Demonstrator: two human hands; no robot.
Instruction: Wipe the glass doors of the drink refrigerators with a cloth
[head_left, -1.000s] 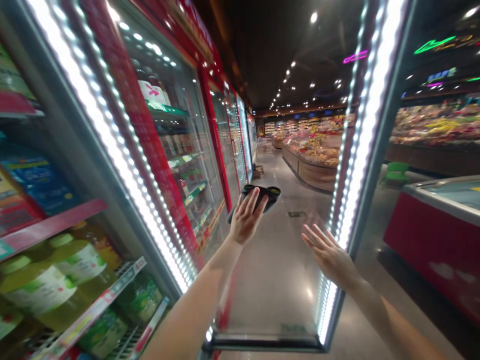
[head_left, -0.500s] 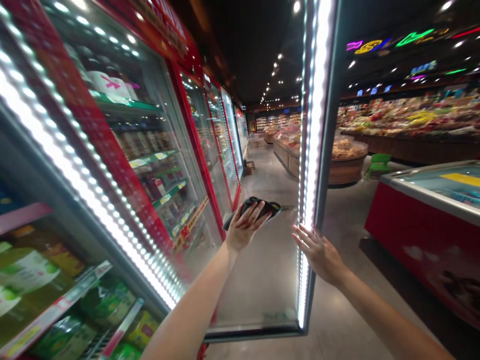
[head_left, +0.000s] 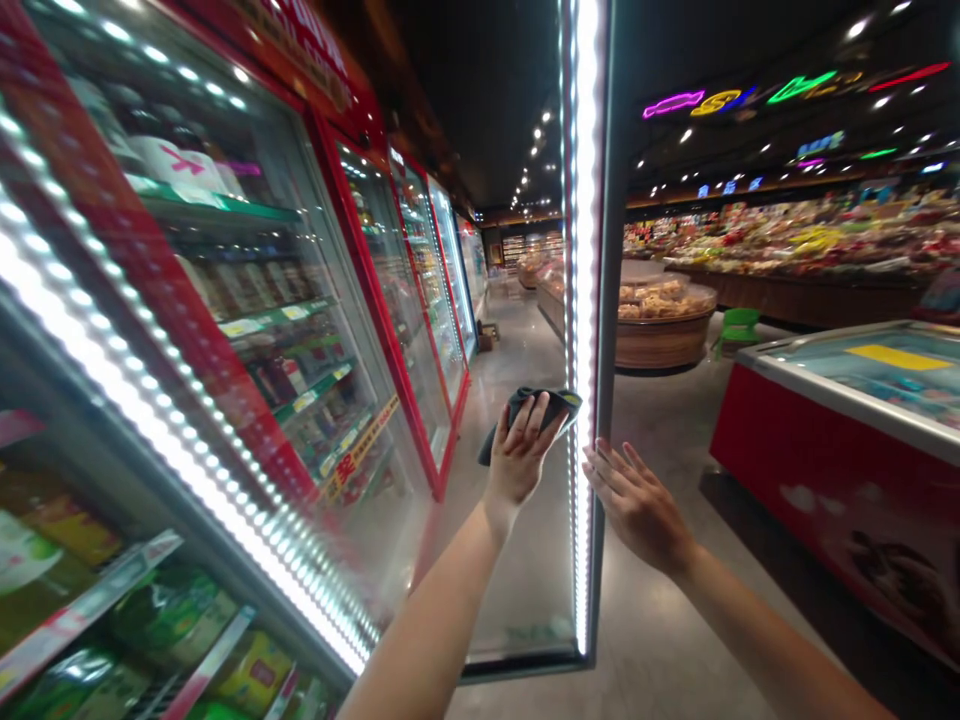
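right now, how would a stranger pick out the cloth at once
Find the glass door with the bright light strip down its right edge. Just left of that strip, the left hand holds the cloth. It is dark and crumpled, with a yellowish patch at its right end; the right hand has none.

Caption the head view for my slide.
Left hand on a dark cloth at an open glass door, right hand by its lit edge.

The aisle (head_left: 504, 335) is viewed from the wearer's head, forward and downward, with the lit outer edge of the glass door (head_left: 586, 250) framed close ahead.
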